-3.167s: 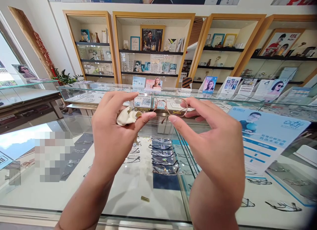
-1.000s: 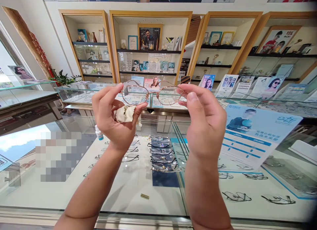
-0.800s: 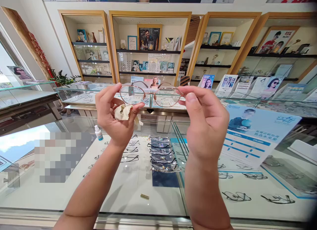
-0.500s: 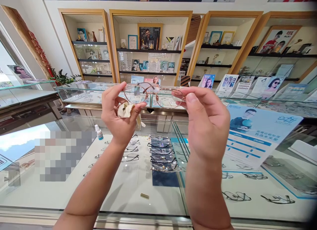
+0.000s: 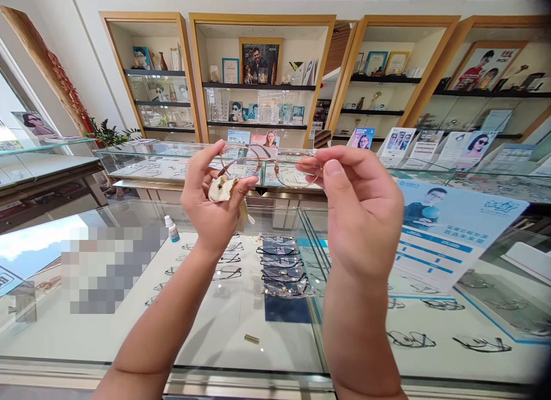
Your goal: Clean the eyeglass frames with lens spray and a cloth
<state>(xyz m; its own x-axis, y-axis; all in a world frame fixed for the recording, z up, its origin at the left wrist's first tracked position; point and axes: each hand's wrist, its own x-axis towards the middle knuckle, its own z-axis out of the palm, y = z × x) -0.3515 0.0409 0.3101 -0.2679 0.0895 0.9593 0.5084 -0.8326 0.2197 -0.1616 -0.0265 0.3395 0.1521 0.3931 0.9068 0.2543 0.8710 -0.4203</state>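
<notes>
Between my hands, above the glass counter, hang round thin-rimmed eyeglasses [image 5: 267,160] in a rose-gold colour. My left hand [image 5: 212,216] is closed around a crumpled cream cloth [image 5: 222,190], its index finger and thumb at the rim of the left lens. Part of the cloth dangles below that hand. At the right end of the frame, my right hand [image 5: 364,216] pinches the eyeglasses between thumb and fingers, some of which show through the right lens. The temple arms are mostly hidden.
A glass display counter [image 5: 224,342] lies below, with rows of eyeglasses [image 5: 284,265] inside. A small spray bottle [image 5: 172,229] stands at left. To the right is a blue-and-white sign [image 5: 456,233]. Farther back are another glass counter [image 5: 150,153] and wooden wall shelves [image 5: 262,21].
The eyeglasses have turned slightly, so the temple arms no longer show behind the bridge. Both hands have shifted a little to the right, keeping their grip.
</notes>
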